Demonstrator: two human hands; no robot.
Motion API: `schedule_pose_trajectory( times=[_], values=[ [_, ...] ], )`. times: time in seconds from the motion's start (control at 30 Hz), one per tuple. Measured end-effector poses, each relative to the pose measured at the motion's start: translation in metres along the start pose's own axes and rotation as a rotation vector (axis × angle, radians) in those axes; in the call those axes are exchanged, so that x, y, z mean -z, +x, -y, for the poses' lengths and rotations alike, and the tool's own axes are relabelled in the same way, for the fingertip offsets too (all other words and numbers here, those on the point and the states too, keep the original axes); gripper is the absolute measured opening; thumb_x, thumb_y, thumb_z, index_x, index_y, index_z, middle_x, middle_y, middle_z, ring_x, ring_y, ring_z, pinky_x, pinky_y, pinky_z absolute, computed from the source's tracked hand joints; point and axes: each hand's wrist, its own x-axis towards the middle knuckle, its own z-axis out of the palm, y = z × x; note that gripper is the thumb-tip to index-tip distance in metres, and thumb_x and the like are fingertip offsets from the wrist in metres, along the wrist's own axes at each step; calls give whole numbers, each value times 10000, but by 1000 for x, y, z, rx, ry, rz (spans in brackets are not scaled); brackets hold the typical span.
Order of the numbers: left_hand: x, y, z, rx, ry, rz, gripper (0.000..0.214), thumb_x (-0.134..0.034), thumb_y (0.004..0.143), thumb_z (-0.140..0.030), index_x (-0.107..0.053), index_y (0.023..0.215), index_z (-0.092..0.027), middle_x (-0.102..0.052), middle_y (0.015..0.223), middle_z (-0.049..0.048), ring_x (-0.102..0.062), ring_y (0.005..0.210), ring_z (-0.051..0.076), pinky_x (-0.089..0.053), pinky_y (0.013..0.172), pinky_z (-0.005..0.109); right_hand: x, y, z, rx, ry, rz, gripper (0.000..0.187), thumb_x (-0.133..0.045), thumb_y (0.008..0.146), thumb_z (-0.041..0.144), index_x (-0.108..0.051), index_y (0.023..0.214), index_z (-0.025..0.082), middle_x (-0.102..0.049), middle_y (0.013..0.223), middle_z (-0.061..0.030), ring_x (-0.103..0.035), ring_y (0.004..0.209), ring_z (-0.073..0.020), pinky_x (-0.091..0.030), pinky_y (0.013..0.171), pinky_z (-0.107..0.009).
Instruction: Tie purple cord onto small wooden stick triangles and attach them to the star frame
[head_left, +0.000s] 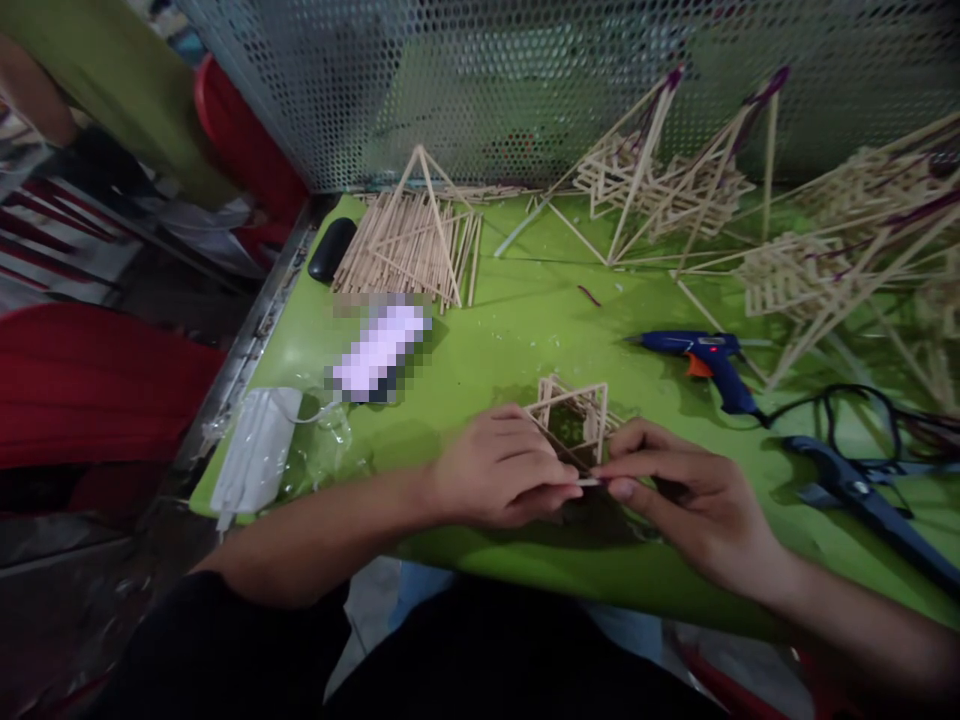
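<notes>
A small star-shaped frame of thin wooden sticks stands on the green table in front of me, partly hidden by my fingers. My left hand is closed at its near left side, fingertips pressed on a stick end. From the right, my right hand pinches at the same near edge, thumb against forefinger. A short pale piece shows between the two sets of fingertips. To the right of the frame lies a blue glue gun with an orange trigger and a small red light.
Behind lies a pile of wooden sticks with a stick triangle over it, beside a black rounded object. Larger stick structures fill the back right. Blue-handled cutters and a cable sit right; a white folded mask lies left.
</notes>
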Motion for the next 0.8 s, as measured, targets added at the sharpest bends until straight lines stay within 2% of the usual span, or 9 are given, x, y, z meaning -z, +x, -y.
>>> schedule_pose_trajectory(
  times=[0.27,0.6,0.7,0.8],
  values=[
    [3,2,-1,10,-2,15,157,-828,1107,-292,-724,1051,-187,-835,859,-5,-732,686,138,-553,731,329,-2,1,6,171,-158,-75,216,-838,1028,132,-927,1136,296,-778,1002,-25,-781,881,-134,-663,787,-232],
    [3,2,-1,33,-33,13,137,-838,1085,-254,-722,1051,-189,-827,851,-8,-726,678,135,-533,707,334,-1,-1,5,241,-242,-94,283,-817,1012,65,-891,1175,284,-752,1028,-25,-776,877,-132,-669,797,-248],
    [1,0,0,65,-38,1,149,-865,1059,-247,-726,1053,-193,-816,832,-17,-726,663,132,-534,698,327,-2,-5,0,267,-299,-108,365,-822,1006,64,-868,1277,304,-755,1104,-48,-784,931,-171,-692,845,-307],
    [2,0,0,111,-38,-23,160,-893,1018,-212,-735,1036,-191,-825,841,-6,-731,659,126,-533,688,311,-2,-10,-6,279,-365,-123,560,-868,998,141,-771,1516,332,-744,1314,-104,-777,1191,-285,-701,1042,-453]
  ],
)
